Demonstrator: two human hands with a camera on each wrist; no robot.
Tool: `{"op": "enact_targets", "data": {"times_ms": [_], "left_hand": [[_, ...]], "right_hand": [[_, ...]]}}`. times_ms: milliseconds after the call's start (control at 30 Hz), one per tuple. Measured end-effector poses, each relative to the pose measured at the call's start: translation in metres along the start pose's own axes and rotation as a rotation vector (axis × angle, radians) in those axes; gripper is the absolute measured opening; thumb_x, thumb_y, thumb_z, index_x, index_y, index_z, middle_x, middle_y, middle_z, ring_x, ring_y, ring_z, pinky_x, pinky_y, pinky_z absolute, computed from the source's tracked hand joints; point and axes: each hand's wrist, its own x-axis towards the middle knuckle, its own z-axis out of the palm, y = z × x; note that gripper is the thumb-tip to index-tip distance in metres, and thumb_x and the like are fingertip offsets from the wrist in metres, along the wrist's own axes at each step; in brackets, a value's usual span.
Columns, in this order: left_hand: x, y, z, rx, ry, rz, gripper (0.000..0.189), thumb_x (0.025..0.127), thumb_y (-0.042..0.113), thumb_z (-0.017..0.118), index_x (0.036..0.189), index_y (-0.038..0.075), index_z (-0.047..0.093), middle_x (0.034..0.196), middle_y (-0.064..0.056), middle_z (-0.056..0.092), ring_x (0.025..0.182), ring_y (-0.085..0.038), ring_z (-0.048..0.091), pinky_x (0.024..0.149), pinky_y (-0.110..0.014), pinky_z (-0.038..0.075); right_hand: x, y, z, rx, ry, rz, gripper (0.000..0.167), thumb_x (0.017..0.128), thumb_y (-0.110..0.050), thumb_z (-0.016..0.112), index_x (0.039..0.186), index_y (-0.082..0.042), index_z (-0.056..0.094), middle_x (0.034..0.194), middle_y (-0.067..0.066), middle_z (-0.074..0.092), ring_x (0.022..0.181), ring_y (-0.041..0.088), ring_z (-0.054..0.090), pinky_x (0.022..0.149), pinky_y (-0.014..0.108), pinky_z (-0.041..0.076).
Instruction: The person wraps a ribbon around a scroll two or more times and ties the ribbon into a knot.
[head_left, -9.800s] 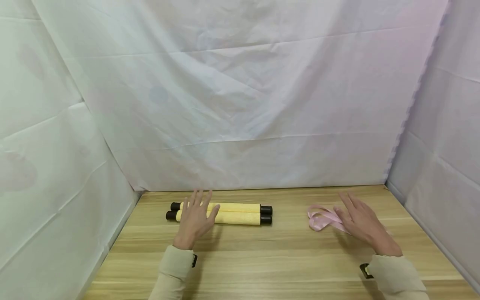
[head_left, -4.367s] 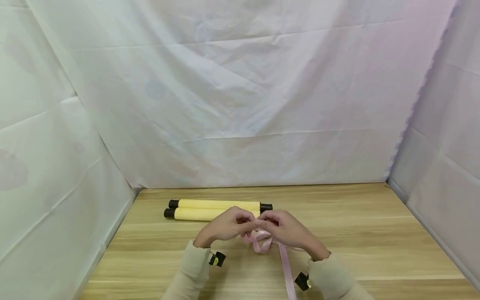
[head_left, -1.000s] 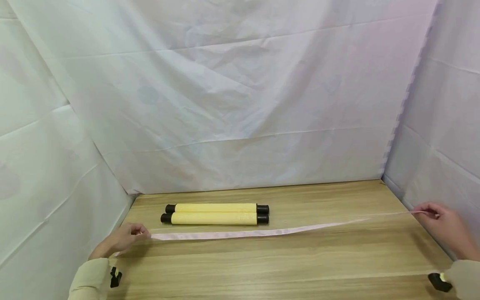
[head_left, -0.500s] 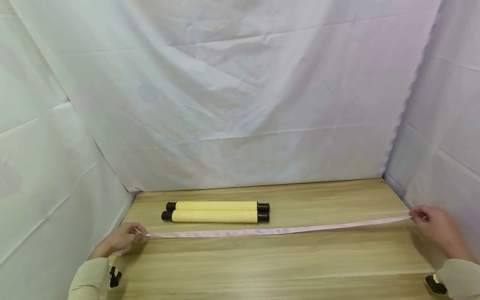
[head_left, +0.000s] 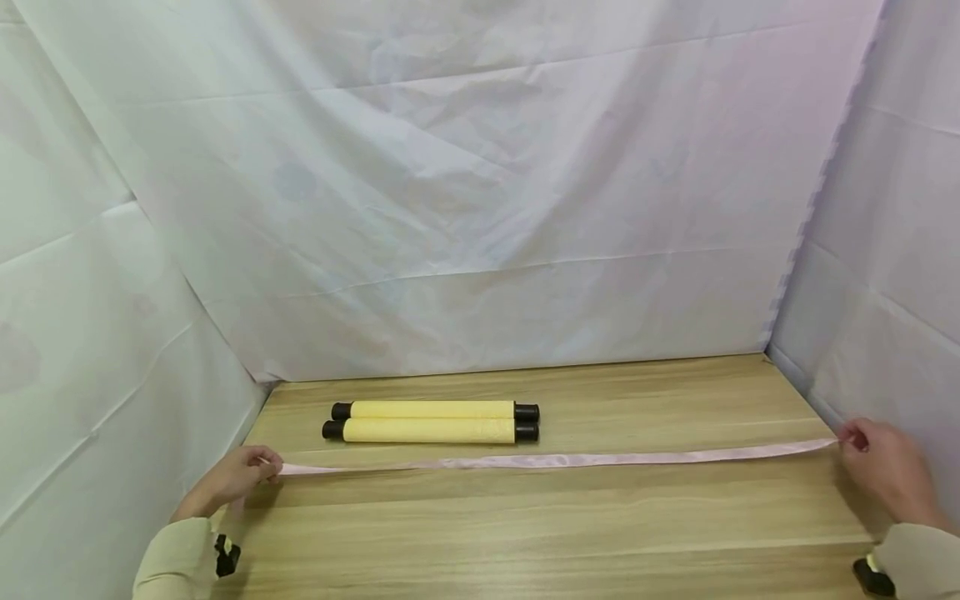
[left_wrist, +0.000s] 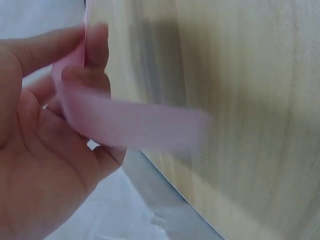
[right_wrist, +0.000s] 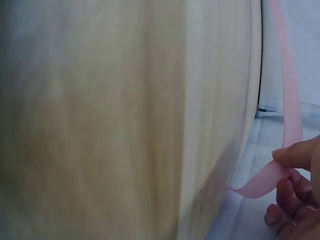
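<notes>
A pink satin ribbon (head_left: 555, 460) stretches across the table in the head view, with a twist left of its middle. Its left part is pinched between thumb and fingers of my left hand (head_left: 234, 478), near the table's left edge. In the left wrist view a short tail of the ribbon (left_wrist: 135, 122) dangles past the palm. My right hand (head_left: 888, 471) pinches the other part at the far right; a short tail (right_wrist: 262, 182) curls below the thumb in the right wrist view. Behind the ribbon lie two yellow rolls with black end caps (head_left: 429, 430), side by side.
The wood-grain table (head_left: 540, 533) meets a white cloth backdrop (head_left: 480, 208) at the back. More white cloth hangs along both sides, close to each hand. A small black device sits at each sleeve cuff.
Earlier the ribbon lay bunched at the right, then both hands worked it together and drew it apart. Over the last second the hands stay wide, and the twist has shifted from right to left.
</notes>
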Motion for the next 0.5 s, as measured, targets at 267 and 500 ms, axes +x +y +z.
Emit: {"op": "enact_targets", "data": {"times_ms": [267,500], "left_hand": [[-0.001,0.004,0.0,0.152,0.069,-0.058,0.03,0.099,0.017,0.058,0.115,-0.009,0.057,0.105,-0.029,0.065,0.096,-0.04,0.063,0.076,-0.046,0.051],[0.003,0.027,0.01,0.356,0.135,0.053,0.034,0.096,0.018,0.062,0.117,-0.008,0.059,0.116,-0.038,0.059,0.108,-0.057,0.055,0.085,-0.062,0.047]], "right_hand": [[0.001,0.004,-0.006,0.007,-0.245,-0.069,0.014,0.071,0.002,0.067,0.085,-0.001,0.064,0.07,0.005,0.058,0.061,-0.007,0.039,0.053,0.027,0.036],[0.017,-0.031,-0.013,0.053,-0.569,-0.04,0.037,0.08,-0.012,0.073,0.109,0.008,0.059,0.079,0.01,0.056,0.069,0.018,0.05,0.057,0.031,0.04]]}}
